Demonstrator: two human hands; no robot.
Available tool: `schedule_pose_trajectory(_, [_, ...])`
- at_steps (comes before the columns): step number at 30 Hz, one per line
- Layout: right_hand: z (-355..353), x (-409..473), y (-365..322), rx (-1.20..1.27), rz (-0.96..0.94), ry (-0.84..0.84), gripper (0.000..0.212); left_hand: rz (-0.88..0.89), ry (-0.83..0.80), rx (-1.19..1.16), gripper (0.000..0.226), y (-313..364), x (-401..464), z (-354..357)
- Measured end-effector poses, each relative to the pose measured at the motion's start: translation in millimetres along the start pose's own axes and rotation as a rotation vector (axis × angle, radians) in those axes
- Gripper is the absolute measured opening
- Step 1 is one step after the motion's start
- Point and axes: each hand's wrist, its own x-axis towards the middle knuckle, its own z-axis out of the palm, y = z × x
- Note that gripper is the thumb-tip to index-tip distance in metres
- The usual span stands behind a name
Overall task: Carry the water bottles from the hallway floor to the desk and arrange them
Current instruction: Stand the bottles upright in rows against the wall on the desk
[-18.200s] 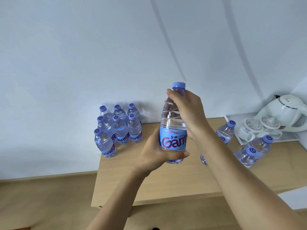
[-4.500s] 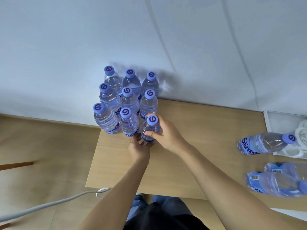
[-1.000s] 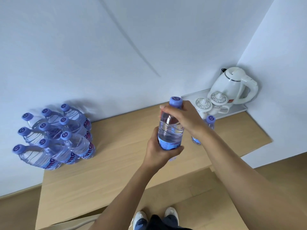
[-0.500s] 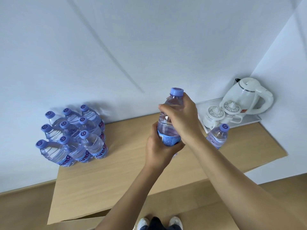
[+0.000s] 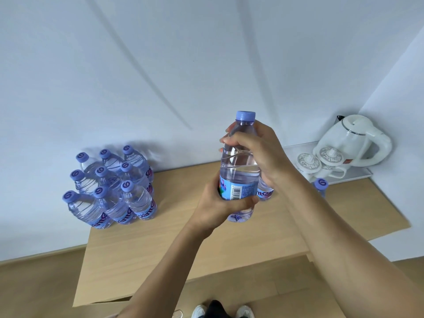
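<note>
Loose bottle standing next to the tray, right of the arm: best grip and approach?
Take the loose bottle around the neck just under its cap, coming from above. It stands upright, the right forearm hides its body, and the tray with kettle crowds the far side. Both hands are busy with the held bottle.

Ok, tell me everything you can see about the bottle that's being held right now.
The held bottle is clear ribbed plastic, full of water, with a periwinkle screw cap still on and a blue label showing a barcode. It is upright in the air above the desk, touching nothing else. The left hand wraps its lower part around the label; the right hand grips its shoulder just under the cap.
</note>
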Motion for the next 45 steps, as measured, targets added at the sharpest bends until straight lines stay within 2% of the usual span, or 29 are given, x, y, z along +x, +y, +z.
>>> schedule_pose_trajectory(3, [6.6, 1.4, -2.3, -0.108, -0.058, 0.000, 0.020, 0.013, 0.048, -0.008, 0.034, 1.2, -0.9, -1.1])
schedule_pose_trajectory(7, [17.1, 1.0, -1.2, -0.208, -0.104, 0.125, 0.030, 0.038, 0.161, 0.003, 0.033, 5.0, 1.1, -0.9])
schedule_pose_trajectory(13, [32.3, 2.1, 0.8, -0.181, -0.112, 0.231, 0.025, 0.036, 0.223, 0.057, 0.047, 5.8, 0.8, -0.5])
schedule_pose_trajectory(17, [31.3, 5.1, -6.4, -0.101, -0.088, 0.148, 0.017, 0.064, 0.144, 0.058, 0.049, 13.1, -2.1, -7.5])
schedule_pose_trajectory(25, [28.9, 9.5, -17.6, 0.086, -0.024, -0.037, 0.016, -0.023, -0.008, -0.035, 0.047, 24.6, -6.3, -24.5])
schedule_pose_trajectory(29, [31.0, 6.5, -17.1, 0.011, -0.042, -0.068, 0.020, -0.005, 0.055, -0.030, 0.039, 24.1, -8.5, -24.9])
schedule_pose_trajectory(32, [36.5, 1.7, -15.0, -0.097, -0.089, 0.006, 0.025, 0.024, 0.123, -0.006, 0.029, 24.6, -13.0, -20.0])
schedule_pose_trajectory(35, [42.9, -2.5, -8.7, -0.202, -0.107, 0.154, 0.031, 0.102, 0.250, 0.104, 0.033, 23.4, -13.7, -16.1])
schedule_pose_trajectory(38, [49.1, -5.2, -6.8, -0.114, -0.096, 0.207, 0.027, 0.095, 0.327, 0.131, 0.042, 22.2, -15.9, -12.1])
schedule_pose_trajectory(41, [49.8, -5.9, -12.1, -0.051, -0.082, 0.168, 0.021, 0.075, 0.290, 0.144, 0.049, 23.2, -18.2, -14.8])
schedule_pose_trajectory(45, [44.3, -1.9, -20.2, 0.004, -0.005, 0.046, 0.018, -0.020, 0.091, 0.076, 0.042, 34.8, -21.1, -27.4])
